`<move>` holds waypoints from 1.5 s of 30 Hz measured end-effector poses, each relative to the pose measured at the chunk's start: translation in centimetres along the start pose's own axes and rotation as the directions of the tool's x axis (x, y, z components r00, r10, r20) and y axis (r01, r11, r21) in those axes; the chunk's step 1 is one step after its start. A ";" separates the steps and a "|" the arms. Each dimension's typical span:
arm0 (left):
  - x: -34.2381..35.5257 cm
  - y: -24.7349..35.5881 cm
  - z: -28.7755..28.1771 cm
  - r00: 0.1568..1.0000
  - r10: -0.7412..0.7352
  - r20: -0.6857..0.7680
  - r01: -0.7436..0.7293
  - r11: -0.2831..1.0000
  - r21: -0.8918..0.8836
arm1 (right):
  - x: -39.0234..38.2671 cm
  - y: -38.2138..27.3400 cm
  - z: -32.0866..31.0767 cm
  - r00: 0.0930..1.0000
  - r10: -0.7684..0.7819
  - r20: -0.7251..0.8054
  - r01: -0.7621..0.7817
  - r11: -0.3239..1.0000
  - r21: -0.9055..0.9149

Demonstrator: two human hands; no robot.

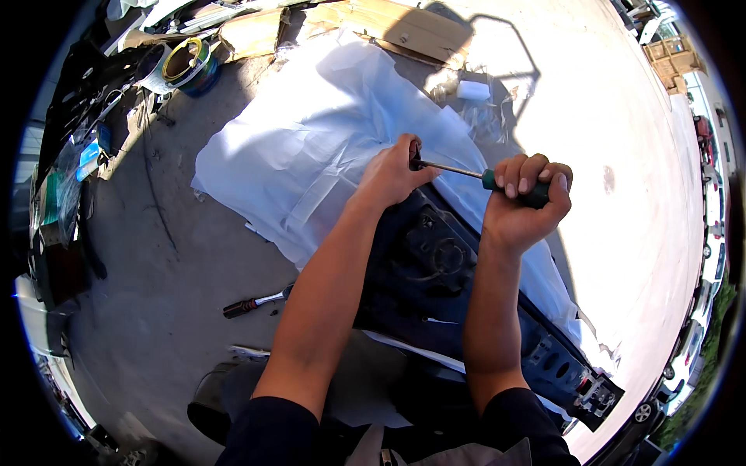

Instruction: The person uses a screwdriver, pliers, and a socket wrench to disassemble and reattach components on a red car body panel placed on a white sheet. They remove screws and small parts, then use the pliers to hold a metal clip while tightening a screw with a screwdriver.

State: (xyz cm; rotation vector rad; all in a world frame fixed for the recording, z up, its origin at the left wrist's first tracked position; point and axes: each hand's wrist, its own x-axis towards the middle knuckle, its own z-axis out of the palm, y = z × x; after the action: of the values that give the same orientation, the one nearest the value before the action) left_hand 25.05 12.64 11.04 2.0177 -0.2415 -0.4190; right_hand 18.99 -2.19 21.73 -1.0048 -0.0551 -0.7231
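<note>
My right hand [528, 203] is closed round the green and black handle of a screwdriver [454, 168]. The shaft points left, toward a small dark part [416, 152] that my left hand [392, 172] grips between thumb and fingers. Whether the tip sits in that part I cannot make out. Below both hands lies a long dark vehicle panel [408, 268], with a round recess in the middle and a metal latch-like fitting [597, 398] at its lower right end. A white sheet [311, 147] is spread beneath and beyond it.
A ratchet-like tool with a black and red handle [239, 308] lies on the concrete at the left. Rolls of tape [186, 64], flattened cardboard [396, 29] and clear plastic wrap [483, 120] are farther back. A blue box [93, 152] stands among clutter at far left. Parked cars line the right edge.
</note>
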 end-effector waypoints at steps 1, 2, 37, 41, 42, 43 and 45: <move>0.0 0.0 0.0 1.000 0.010 -0.011 -0.010 1.000 0.004 | -0.1 0.1 -0.3 1.000 0.000 -0.004 0.000 1.000 0.023; -0.1 -0.1 0.0 1.000 -0.003 -0.012 0.003 0.999 0.035 | -0.2 0.2 -0.5 1.000 0.000 -0.009 0.001 0.999 0.046; -3.4 2.7 -0.5 0.994 -0.056 -0.094 0.085 0.937 0.339 | -4.5 0.8 -6.9 0.981 0.021 -0.192 0.068 0.893 0.446; -3.6 2.7 0.0 0.991 -0.023 -0.130 0.076 0.905 0.419 | -4.9 1.0 -7.6 0.970 0.084 -0.227 0.028 0.892 0.450; -3.7 2.8 0.2 0.990 -0.013 -0.138 0.074 0.893 0.445 | -5.1 1.1 -7.9 0.963 0.095 -0.252 0.032 0.889 0.458; -3.8 2.8 0.4 0.989 -0.002 -0.146 0.071 0.880 0.470 | -5.5 1.4 -8.5 0.955 0.106 -0.277 0.037 0.885 0.464; -3.8 2.8 0.7 0.989 0.015 -0.146 0.065 0.849 0.524 | -6.0 1.6 -9.0 0.930 0.146 -0.337 0.033 0.881 0.473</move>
State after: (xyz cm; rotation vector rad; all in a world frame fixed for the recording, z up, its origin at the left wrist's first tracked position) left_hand 21.35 12.10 13.95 2.5866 -0.2602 -0.2304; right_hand 12.82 -5.56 13.40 -0.3906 0.1190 -0.7835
